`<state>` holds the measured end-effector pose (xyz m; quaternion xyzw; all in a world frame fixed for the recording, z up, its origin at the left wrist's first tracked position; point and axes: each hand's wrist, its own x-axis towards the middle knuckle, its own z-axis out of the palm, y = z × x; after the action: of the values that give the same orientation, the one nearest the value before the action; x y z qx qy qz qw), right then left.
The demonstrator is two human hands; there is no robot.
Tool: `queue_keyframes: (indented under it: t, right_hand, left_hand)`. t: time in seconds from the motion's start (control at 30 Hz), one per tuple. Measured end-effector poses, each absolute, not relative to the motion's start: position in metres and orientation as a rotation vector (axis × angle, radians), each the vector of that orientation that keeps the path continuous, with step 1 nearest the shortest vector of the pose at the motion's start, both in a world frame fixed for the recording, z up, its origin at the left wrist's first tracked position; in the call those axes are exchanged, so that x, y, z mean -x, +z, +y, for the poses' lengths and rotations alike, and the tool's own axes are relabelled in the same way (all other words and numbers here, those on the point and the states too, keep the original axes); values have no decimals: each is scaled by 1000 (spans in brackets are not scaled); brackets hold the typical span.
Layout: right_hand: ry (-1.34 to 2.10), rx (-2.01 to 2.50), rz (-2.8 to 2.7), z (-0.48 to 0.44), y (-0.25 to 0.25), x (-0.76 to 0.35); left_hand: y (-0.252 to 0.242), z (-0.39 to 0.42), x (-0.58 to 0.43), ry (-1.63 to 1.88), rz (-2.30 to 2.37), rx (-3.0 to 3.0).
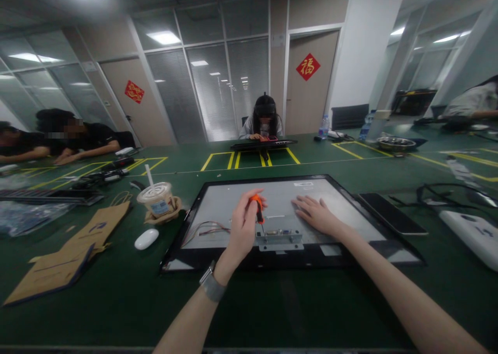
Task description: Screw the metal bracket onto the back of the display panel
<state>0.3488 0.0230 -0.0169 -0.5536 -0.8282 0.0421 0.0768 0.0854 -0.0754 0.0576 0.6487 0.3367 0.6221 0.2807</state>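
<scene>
My left hand (245, 221) is closed around the orange and black handle of a screwdriver (258, 207). The shaft points down at the left end of a metal bracket (280, 239) with connector ports; whether the tip touches a screw is too small to tell. The bracket sits near the front edge of a monitor panel (218, 198), which lies flat with its grey metal back up and a black frame around it. My right hand (317, 215) rests flat on the panel's right half, fingers spread, holding nothing. Thin wires (206, 228) lie on the panel's left side.
Left of the panel stand a drink cup (155, 198) in a cardboard holder, a white mouse (147, 239) and a brown paper bag (73, 250). To the right lie a black phone (391, 214) and a white device (470, 234). A person (265, 120) sits opposite at another panel.
</scene>
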Motion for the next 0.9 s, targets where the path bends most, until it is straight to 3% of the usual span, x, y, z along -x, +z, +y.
queue_keyframes:
  t: [0.43, 0.7, 0.9]
  right_hand:
    - [125, 1669, -2481, 22, -15, -348]
    - [142, 1670, -2505, 21, -13, -347]
    - [121, 1653, -2481, 23, -17, -348]
  left_hand:
    - [56, -75, -88, 1651, 878, -1686]
    - [62, -71, -83, 1872, 1041, -1683]
    - [60, -71, -83, 1770, 986, -1640]
